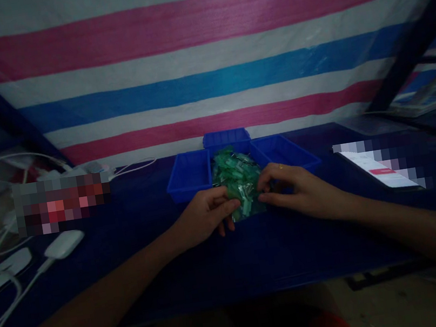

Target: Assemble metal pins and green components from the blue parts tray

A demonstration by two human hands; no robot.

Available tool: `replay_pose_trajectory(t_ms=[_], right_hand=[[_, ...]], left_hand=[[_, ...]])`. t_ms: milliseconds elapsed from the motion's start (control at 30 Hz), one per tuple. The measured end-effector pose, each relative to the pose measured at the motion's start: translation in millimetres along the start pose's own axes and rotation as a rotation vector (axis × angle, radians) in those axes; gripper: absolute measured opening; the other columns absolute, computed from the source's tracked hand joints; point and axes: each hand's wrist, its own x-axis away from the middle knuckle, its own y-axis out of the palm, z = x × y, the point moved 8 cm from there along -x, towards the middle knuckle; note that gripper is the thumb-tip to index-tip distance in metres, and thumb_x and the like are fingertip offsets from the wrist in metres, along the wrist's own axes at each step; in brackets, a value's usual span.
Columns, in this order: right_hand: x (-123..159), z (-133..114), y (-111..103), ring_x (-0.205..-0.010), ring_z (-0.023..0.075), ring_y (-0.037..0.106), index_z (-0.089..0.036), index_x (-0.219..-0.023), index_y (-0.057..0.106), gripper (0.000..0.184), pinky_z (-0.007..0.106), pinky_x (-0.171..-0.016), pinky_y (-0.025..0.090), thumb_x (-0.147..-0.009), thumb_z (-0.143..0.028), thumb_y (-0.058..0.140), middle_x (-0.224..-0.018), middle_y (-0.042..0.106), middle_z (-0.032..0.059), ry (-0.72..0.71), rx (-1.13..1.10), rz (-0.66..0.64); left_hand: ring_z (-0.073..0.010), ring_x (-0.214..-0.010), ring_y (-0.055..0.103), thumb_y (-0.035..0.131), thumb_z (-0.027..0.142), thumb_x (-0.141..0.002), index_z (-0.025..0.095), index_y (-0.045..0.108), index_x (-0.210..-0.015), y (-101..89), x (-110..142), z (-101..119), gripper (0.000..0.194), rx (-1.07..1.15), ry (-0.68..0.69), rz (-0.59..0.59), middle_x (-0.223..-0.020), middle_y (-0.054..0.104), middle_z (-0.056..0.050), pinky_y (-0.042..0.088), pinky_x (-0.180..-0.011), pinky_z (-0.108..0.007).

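My left hand [209, 214] pinches the left side of a small see-through plastic bag [247, 211] with greenish pieces showing in it. At the bag's right edge, the fingers of my right hand [293, 188] are closed on it, and a ring shows on one finger. Directly behind the bag lies a heap of green, shiny, flat pieces [232, 166], too dim to name more exactly. The heap sits between blue plastic trays; what lies under it is hidden.
Blue trays stand left [189, 173], right [286, 152] and behind [226, 137] the heap on the dark blue table [202, 275]. A phone [380, 169] lies to the right. White cables and a white charger [64, 244] lie to the left. A striped sheet [198, 30] hangs behind.
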Motion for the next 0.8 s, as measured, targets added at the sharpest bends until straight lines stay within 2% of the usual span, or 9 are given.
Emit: replay_pose_trajectory(t_ms=[100,233,300,467,600,800], right_hand=[[0.1,7.1,1.0,-0.076,0.0141,0.054,-0.020,-0.086,0.049,0.019,0.028,-0.064,0.043,-0.077,-0.036,0.056,-0.083,0.055,0.0016,0.089,-0.114,0.005],[1.1,10.8,9.5,-0.063,0.0109,0.051,-0.020,-0.096,0.045,0.023,0.025,-0.055,0.041,-0.080,-0.036,0.052,-0.073,0.052,-0.0025,0.134,-0.258,-0.075],[1.9,12.9,13.0,-0.058,0.0098,0.049,-0.020,-0.097,0.046,0.023,0.023,-0.051,0.038,-0.081,-0.036,0.051,-0.067,0.049,-0.0042,0.151,-0.255,-0.116],[3.3,12.3,17.1,-0.055,0.0089,0.047,-0.018,-0.085,0.053,0.019,0.022,-0.049,0.035,-0.082,-0.036,0.048,-0.063,0.050,-0.0037,0.149,-0.136,-0.215],[4.0,6.9,16.0,-0.054,0.0082,0.044,-0.017,-0.085,0.054,0.020,0.020,-0.047,0.034,-0.083,-0.035,0.048,-0.061,0.048,-0.0042,0.134,-0.109,-0.224],[6.8,-3.9,22.1,-0.052,0.0070,0.042,-0.016,-0.084,0.056,0.018,0.019,-0.046,0.032,-0.083,-0.033,0.048,-0.059,0.047,-0.0047,0.027,-0.064,-0.283]], left_hand=[[-0.0091,-0.051,0.056,0.049,0.032,-0.081,0.012,0.051,-0.081,1.3,1.2,2.6,0.020,-0.010,0.012,-0.007,-0.061,0.052,0.002,0.043,-0.039,-0.016],[-0.0082,-0.052,0.055,0.048,0.031,-0.082,0.013,0.050,-0.076,4.2,1.9,3.6,0.018,-0.059,0.018,-0.040,-0.061,0.052,0.002,0.043,-0.040,-0.016],[-0.0071,-0.050,0.053,0.047,0.031,-0.082,0.014,0.050,-0.075,4.5,2.1,3.4,0.019,-0.106,0.014,-0.047,-0.057,0.051,0.003,0.042,-0.041,-0.016],[-0.0066,-0.048,0.050,0.045,0.032,-0.084,0.014,0.052,-0.075,1.5,3.7,1.6,0.022,-0.275,-0.012,-0.032,-0.054,0.049,0.004,0.039,-0.042,-0.015],[-0.0067,-0.049,0.051,0.044,0.034,-0.085,0.014,0.052,-0.069,1.1,5.5,4.5,0.027,-0.481,0.039,-0.022,-0.055,0.053,0.003,0.037,-0.047,-0.017],[-0.0072,-0.049,0.046,0.042,0.030,-0.086,0.014,0.051,-0.063,16.1,10.0,12.8,0.030,-0.941,0.233,-0.096,-0.052,0.048,0.003,0.030,-0.049,-0.020]])
